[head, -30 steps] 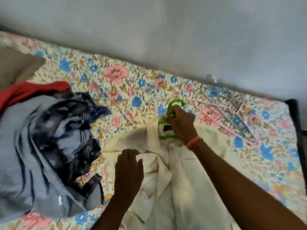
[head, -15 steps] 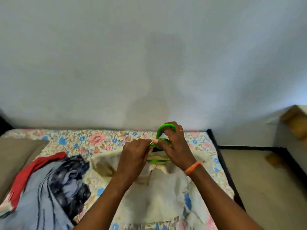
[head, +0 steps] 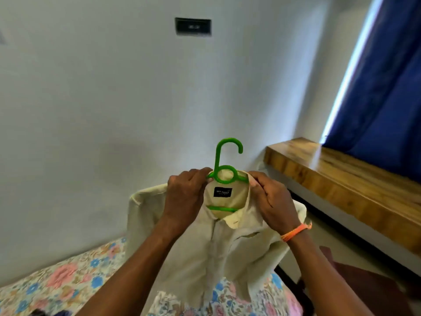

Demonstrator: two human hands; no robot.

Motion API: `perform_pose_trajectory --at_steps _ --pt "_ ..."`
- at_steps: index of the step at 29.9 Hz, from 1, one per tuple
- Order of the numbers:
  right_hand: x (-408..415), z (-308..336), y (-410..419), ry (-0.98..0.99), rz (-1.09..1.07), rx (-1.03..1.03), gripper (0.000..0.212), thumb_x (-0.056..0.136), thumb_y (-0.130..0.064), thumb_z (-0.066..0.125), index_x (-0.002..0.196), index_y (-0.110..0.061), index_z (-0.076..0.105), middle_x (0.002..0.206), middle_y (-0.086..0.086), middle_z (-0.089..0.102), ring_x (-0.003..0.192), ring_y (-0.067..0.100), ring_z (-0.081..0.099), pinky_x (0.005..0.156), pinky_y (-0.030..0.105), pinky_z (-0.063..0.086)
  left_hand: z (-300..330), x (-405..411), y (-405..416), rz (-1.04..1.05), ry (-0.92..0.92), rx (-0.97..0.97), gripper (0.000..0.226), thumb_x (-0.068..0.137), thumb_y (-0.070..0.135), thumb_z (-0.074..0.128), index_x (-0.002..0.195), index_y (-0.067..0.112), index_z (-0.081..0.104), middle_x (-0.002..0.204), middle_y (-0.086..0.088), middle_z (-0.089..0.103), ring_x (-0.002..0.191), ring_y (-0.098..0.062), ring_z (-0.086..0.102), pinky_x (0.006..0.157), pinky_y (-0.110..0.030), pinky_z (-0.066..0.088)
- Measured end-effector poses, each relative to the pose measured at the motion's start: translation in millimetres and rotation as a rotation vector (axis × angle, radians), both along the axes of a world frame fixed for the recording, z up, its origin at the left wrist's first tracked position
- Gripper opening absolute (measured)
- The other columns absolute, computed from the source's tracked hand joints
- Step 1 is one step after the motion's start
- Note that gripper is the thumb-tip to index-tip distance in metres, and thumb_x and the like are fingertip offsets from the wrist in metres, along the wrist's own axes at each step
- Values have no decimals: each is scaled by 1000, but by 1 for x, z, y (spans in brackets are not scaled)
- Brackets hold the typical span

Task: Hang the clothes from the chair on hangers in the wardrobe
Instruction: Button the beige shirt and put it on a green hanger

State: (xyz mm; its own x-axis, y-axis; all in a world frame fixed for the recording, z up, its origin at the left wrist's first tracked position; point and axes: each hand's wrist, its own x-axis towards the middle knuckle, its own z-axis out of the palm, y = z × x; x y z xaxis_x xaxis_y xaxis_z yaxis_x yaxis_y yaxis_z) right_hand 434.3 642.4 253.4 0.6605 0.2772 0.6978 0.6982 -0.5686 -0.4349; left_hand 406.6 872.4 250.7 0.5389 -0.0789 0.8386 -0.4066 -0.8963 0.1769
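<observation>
A cream shirt (head: pixel 218 252) hangs on a green plastic hanger (head: pixel 224 166), held up in front of me above the bed. The hanger's hook stands upright over the collar, and a dark label shows inside the neck. My left hand (head: pixel 185 197) grips the left side of the collar and the hanger shoulder. My right hand (head: pixel 272 201), with an orange band at the wrist, grips the right side of the collar. The shirt's lower part drapes down toward the bed.
A floral bedsheet (head: pixel 66 283) covers the bed below. A white wall with a dark switch plate (head: pixel 193 26) is ahead. A wooden ledge (head: pixel 341 179) runs along the right under a blue curtain (head: pixel 387 87).
The shirt on its hanger has been lifted off the bed and raised upright. My left hand moved from the shirt front to the collar. My view has tilted up toward the wall.
</observation>
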Motion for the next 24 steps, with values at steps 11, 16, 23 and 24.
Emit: perform_pose_trajectory --at_steps 11,16,23,24 --pt "-167 21 -264 -215 -936 -294 57 94 -65 33 74 -18 58 58 2 60 47 25 56 44 26 32 41 -35 -240 -402 -33 -76 36 99 37 41 117 20 66 88 -3 70 76 -30 64 64 -37 45" --pt "-249 24 -374 -215 -1219 -314 76 91 -78 21 67 -16 58 48 9 58 40 33 57 41 26 34 48 -59 -377 -660 4 -104 37 98 40 44 118 19 66 97 -3 72 85 -27 67 71 -45 52" --pt "-361 28 -537 -209 -1364 -338 73 89 -79 29 72 -16 59 54 10 61 45 34 60 41 28 38 51 -114 -583 -923 70 -166 40 96 38 41 122 20 65 100 -7 72 87 -30 66 75 -50 52" --pt "-375 31 -558 -215 -1400 -352 70 88 -78 34 71 -16 60 54 9 62 44 32 60 43 25 34 52 -122 -611 -962 93 -178 43 96 38 40 125 18 65 101 -7 72 87 -28 66 76 -49 52"
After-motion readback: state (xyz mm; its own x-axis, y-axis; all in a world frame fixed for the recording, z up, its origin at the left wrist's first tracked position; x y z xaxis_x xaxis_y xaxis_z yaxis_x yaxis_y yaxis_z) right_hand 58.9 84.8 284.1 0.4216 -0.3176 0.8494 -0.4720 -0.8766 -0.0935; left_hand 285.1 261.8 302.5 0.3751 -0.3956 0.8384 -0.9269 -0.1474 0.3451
